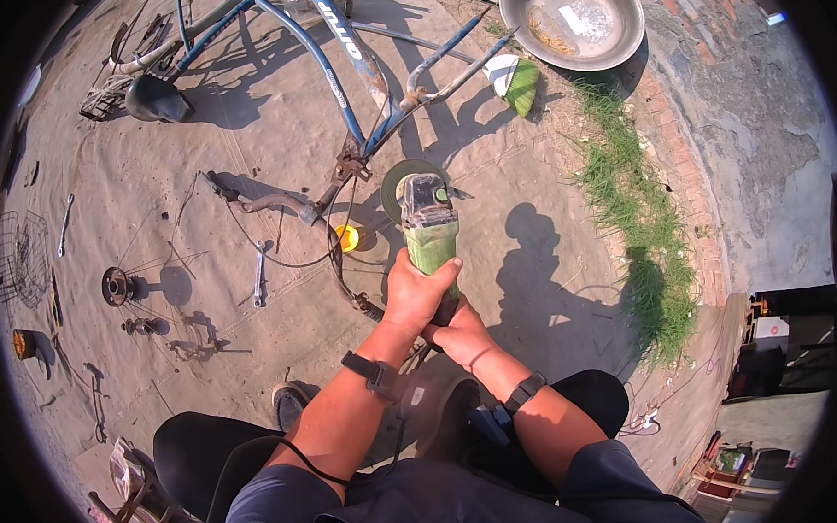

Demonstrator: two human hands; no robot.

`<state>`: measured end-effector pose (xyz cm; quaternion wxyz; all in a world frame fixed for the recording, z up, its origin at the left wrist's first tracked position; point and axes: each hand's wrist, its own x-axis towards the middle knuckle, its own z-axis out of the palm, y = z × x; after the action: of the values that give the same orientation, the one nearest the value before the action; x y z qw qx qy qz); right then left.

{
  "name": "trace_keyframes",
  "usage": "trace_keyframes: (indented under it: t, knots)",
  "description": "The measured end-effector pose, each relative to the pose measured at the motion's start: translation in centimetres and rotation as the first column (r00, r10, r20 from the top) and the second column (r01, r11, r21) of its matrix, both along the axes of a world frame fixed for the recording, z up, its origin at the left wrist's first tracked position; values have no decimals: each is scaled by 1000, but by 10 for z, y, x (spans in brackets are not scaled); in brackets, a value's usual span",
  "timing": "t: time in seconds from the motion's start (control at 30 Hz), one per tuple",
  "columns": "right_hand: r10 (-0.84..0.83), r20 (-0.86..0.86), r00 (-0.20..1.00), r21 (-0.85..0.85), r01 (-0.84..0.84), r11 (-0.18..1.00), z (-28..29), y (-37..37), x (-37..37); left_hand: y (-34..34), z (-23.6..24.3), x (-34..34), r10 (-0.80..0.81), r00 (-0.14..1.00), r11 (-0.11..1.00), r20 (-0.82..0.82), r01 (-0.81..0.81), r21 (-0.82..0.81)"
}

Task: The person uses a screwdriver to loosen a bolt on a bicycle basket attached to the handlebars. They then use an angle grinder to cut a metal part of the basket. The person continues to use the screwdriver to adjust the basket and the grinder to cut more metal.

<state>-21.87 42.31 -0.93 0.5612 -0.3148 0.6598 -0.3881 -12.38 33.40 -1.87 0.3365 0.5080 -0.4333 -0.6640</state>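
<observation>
Both hands hold a green angle grinder (430,246) in front of my knees, its dark gear head pointing away from me. My left hand (418,289) wraps the body just behind the head. Lower down, my right hand (462,334) closes around the rear end. The round disc (396,190) shows past the head's left side. Just beyond the grinder lies a blue bicycle frame (366,145), with its rusty head joint (350,162) and curved handlebar (331,251) near the disc. The disc looks apart from the frame, though depth is hard to judge.
A yellow round container (346,237) sits by the handlebar. Wrenches (259,278) and a wheel hub (116,287) lie to the left, a black saddle (157,99) farther off. A metal basin (573,58) stands far right, beside a grass strip (633,208) along the wall.
</observation>
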Motion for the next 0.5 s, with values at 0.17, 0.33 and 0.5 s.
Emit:
trace_keyframes:
  t: [0.17,0.33,0.5]
  knots:
    - [-8,18,1000,21,8,1000,1,0,0,0,0,0,13,1000,1000,-23,-13,5]
    - [-31,82,996,26,29,999,6,-1,0,1,1,-2,12,1000,1000,-12,-12,5]
    - [45,-10,999,47,-45,998,12,-4,0,-3,-5,0,9,998,999,-60,-6,43]
